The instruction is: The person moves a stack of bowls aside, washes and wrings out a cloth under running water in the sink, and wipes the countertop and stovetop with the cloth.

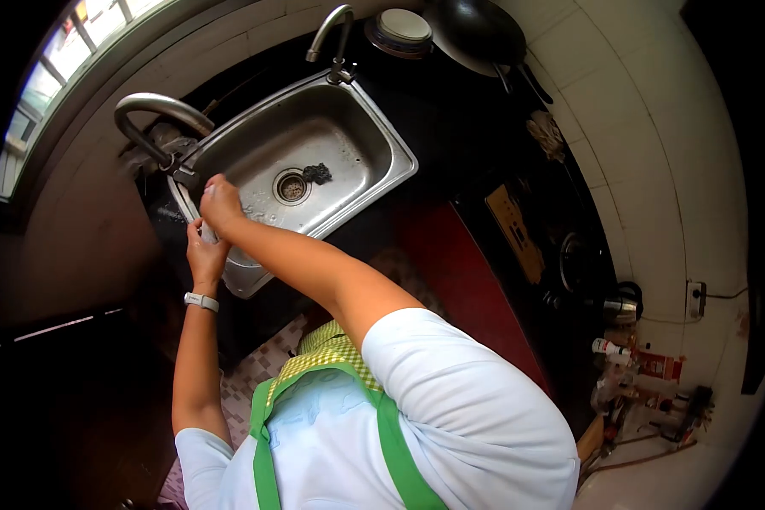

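Note:
My right hand (220,204) is closed in a fist over the left end of the steel sink (367,209). Just below it, my left hand (206,257) is raised with its fingers bent, wearing a pale wristband (201,301). Between the two hands shows a small whitish, shiny bit (208,232) that I cannot make out; both hands seem closed on it. A dark, crumpled scouring pad (317,173) lies in the basin beside the drain (291,186). Water drops and some suds dot the basin floor near my right forearm.
A large curved faucet (149,102) rises at the sink's left corner, and a thinner faucet (342,38) at its far edge. Stacked bowls (402,30) and a black wok (476,34) stand behind. A stove (518,229), a crumpled cloth (546,134) and a kettle (620,308) are on the right.

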A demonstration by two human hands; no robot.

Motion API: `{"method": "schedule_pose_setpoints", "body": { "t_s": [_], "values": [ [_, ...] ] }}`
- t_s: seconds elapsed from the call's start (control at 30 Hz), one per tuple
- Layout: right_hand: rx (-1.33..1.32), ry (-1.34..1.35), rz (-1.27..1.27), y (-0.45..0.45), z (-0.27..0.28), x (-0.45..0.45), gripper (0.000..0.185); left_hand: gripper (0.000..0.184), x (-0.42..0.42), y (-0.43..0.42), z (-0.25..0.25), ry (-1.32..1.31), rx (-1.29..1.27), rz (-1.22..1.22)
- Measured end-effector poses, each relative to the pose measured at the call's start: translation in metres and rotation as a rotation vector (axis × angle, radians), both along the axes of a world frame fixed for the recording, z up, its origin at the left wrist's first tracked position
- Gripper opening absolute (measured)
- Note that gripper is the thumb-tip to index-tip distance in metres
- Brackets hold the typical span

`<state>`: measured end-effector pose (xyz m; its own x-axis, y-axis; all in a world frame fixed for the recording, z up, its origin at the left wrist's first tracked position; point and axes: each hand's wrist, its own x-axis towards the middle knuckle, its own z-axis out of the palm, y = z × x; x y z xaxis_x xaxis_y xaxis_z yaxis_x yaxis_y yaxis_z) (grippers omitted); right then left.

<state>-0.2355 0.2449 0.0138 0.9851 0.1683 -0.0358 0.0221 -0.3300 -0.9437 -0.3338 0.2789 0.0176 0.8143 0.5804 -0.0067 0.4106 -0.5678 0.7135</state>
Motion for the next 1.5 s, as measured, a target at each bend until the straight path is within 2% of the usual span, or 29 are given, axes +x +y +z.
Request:
{"method": "schedule_pose_setpoints", "body": {
  "t_s": [0.03, 0.07, 0.13, 0.2, 0.23, 0.27, 0.33, 0.37, 0.4, 0.47, 0.53, 0.6, 0.67, 0.73, 0.8, 0.87, 0.93, 0.97, 1.07, 1.13, 1.2, 1.23, 1.27, 1.3, 1.33, 1.37, 1.4, 1.43, 1.5],
  "values": [
    [0.048, 0.189, -0.016, -0.002, -0.018, 0.006, 0.021, 0.062, -0.008, 0.004, 0.006, -0.028, -0.255, -0.051],
    [-0.095, 0.266, 0.046, -0.012, -0.028, 0.013, 0.031, 0.063, -0.014, 0.008, 0.014, -0.064, -0.508, -0.103],
    [-0.025, 0.661, 0.289, -0.045, -0.002, 0.016, 0.037, 0.054, -0.031, 0.003, 0.036, -0.215, -0.861, -0.027],
    [0.12, 0.973, 0.485, -0.073, 0.014, 0.012, 0.041, 0.045, -0.042, 0.001, 0.035, -0.373, -1.07, 0.096],
    [0.231, 1.013, 0.548, -0.083, 0.013, 0.01, 0.036, 0.045, -0.046, 0.003, 0.031, -0.383, -1.066, 0.117],
    [0.222, 1.02, 0.567, -0.091, 0.012, 0.006, 0.036, 0.041, -0.05, 0.005, 0.024, -0.39, -1.161, 0.126],
    [0.328, 0.742, 0.582, -0.105, 0.019, -0.004, 0.033, 0.037, -0.052, -0.002, 0.021, -0.413, -1.254, 0.162],
    [0.322, 0.386, 0.638, -0.111, 0.013, -0.009, 0.041, 0.033, -0.049, -0.007, 0.019, -0.407, -1.303, 0.252],
    [0.243, 0.159, 0.658, -0.126, 0.036, -0.015, 0.042, 0.029, -0.045, -0.015, 0.019, -0.401, -1.353, 0.344],
    [0.175, -0.003, 0.78, -0.149, 0.047, -0.015, 0.043, 0.028, -0.026, -0.049, 0.045, -0.551, -1.442, 0.28],
    [0.232, 0.171, 0.812, -0.174, 0.066, -0.014, 0.039, 0.028, -0.015, -0.071, 0.046, -0.663, -1.504, 0.33],
    [0.527, 0.464, 0.687, -0.198, 0.065, -0.007, 0.038, 0.026, -0.001, -0.1, 0.052, -0.73, -1.416, 0.343],
    [0.616, 0.663, 0.576, -0.229, 0.075, 0.015, 0.037, 0.03, 0.005, -0.133, 0.055, -0.592, -1.181, 0.367],
    [0.691, 0.702, 0.46, -0.258, 0.072, 0.043, 0.031, 0.035, 0.009, -0.168, 0.072, -0.444, -1.324, 0.067],
    [0.803, 0.837, 0.393, -0.29, 0.08, 0.068, 0.028, 0.039, 0.019, -0.209, 0.101, -0.371, -1.525, 0.069],
    [0.787, 0.984, 0.39, -0.316, 0.072, 0.08, 0.038, 0.046, 0.022, -0.229, 0.098, -0.309, -1.523, -0.083],
    [0.824, 1.024, 0.359, -0.34, 0.083, 0.073, 0.036, 0.045, 0.027, -0.241, 0.097, -0.127, -1.239, -0.143],
    [0.723, 1.06, 0.446, -0.356, 0.098, 0.068, 0.04, 0.042, 0.032, -0.248, 0.099, -0.142, -1.048, -0.223],
    [0.375, 0.894, 0.5, -0.399, 0.074, 0.06, 0.03, 0.041, 0.04, -0.268, 0.106, -0.306, -0.826, -0.317],
    [0.385, 0.928, 0.398, -0.419, 0.087, 0.057, 0.03, 0.039, 0.046, -0.264, 0.099, -0.383, -0.859, -0.317],
    [0.42, 0.75, 0.331, -0.441, 0.101, 0.06, 0.029, 0.034, 0.048, -0.244, 0.091, -0.279, -1.001, -0.316],
    [0.396, 0.617, 0.291, -0.451, 0.11, 0.06, 0.028, 0.031, 0.047, -0.229, 0.093, -0.05, -0.73, -0.413],
    [0.277, 0.503, 0.256, -0.465, 0.12, 0.063, 0.026, 0.031, 0.047, -0.229, 0.096, -0.054, -0.73, -0.417],
    [0.313, 0.357, 0.214, -0.475, 0.12, 0.067, 0.026, 0.032, 0.044, -0.234, 0.101, -0.127, -0.907, -0.451],
    [0.484, 0.287, 0.231, -0.48, 0.123, 0.07, 0.028, 0.034, 0.043, -0.237, 0.106, -0.2, -1.083, -0.486],
    [0.593, 0.26, 0.217, -0.481, 0.125, 0.072, 0.029, 0.037, 0.044, -0.238, 0.112, -0.11, -1.19, -0.566],
    [0.702, 0.233, 0.201, -0.479, 0.129, 0.072, 0.029, 0.036, 0.048, -0.242, 0.111, -0.104, -1.178, -0.648],
    [0.778, 0.286, 0.232, -0.478, 0.13, 0.073, 0.038, 0.035, 0.051, -0.248, 0.109, -0.111, -1.251, -0.698],
    [0.95, 0.455, 0.161, -0.468, 0.128, 0.068, 0.04, 0.036, 0.058, -0.261, 0.111, -0.114, -1.324, -0.755]
  ]
}}
